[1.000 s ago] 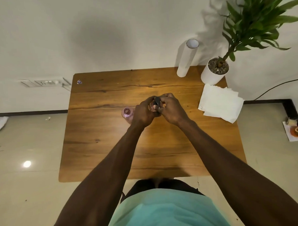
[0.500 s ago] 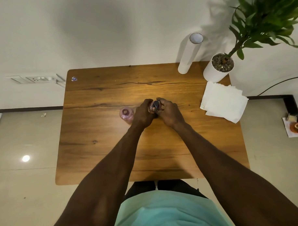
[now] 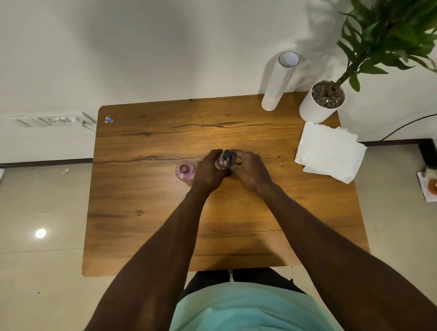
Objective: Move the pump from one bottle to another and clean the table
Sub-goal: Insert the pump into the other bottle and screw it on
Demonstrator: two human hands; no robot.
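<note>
Two small pink bottles stand at the middle of the wooden table (image 3: 165,229). The left bottle (image 3: 185,172) has an open neck with no pump and stands free, just left of my left hand. My left hand (image 3: 209,170) is wrapped around the second bottle (image 3: 220,162), which is mostly hidden by my fingers. My right hand (image 3: 249,169) grips the dark pump head (image 3: 227,158) on top of that bottle. Both hands touch each other over it.
A stack of white paper napkins (image 3: 331,154) lies at the right edge. A white paper roll (image 3: 279,81) and a white potted plant (image 3: 321,102) stand at the back right. A small sticker (image 3: 108,119) sits at the back left corner.
My hands stay closed on the bottle and pump at the same spot, with slight finger shifts. The camera view has tilted a little, so the table sits lower in the frame.
</note>
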